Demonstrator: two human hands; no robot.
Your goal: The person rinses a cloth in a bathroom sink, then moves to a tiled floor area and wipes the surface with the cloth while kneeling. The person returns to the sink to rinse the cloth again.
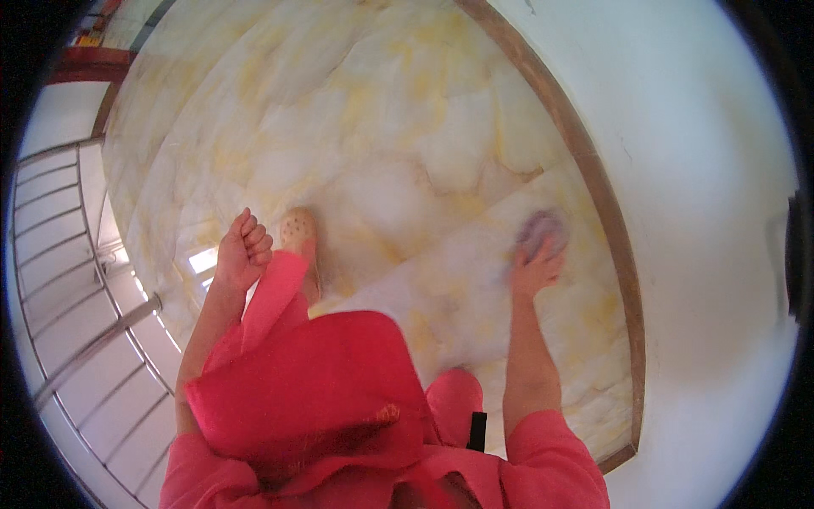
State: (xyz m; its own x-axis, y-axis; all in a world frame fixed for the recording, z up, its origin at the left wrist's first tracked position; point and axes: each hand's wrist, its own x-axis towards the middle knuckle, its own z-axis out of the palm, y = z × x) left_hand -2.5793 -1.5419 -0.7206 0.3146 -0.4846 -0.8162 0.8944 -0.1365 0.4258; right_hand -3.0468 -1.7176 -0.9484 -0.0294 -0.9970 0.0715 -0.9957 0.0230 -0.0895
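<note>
My right hand is blurred, low over the marble-patterned floor on the right. A purple-grey cloth is bunched under and ahead of its fingers. My left hand is curled into a fist beside my left knee, and I see nothing in it. Just past that fist is my perforated clog, flat on the floor. A red apron spreads over my lap and covers much of my legs.
A brown baseboard curves along the foot of the white wall at right. A dark object is on that wall. To the left stands a metal railing. Light reflects off the glossy floor near my left hand.
</note>
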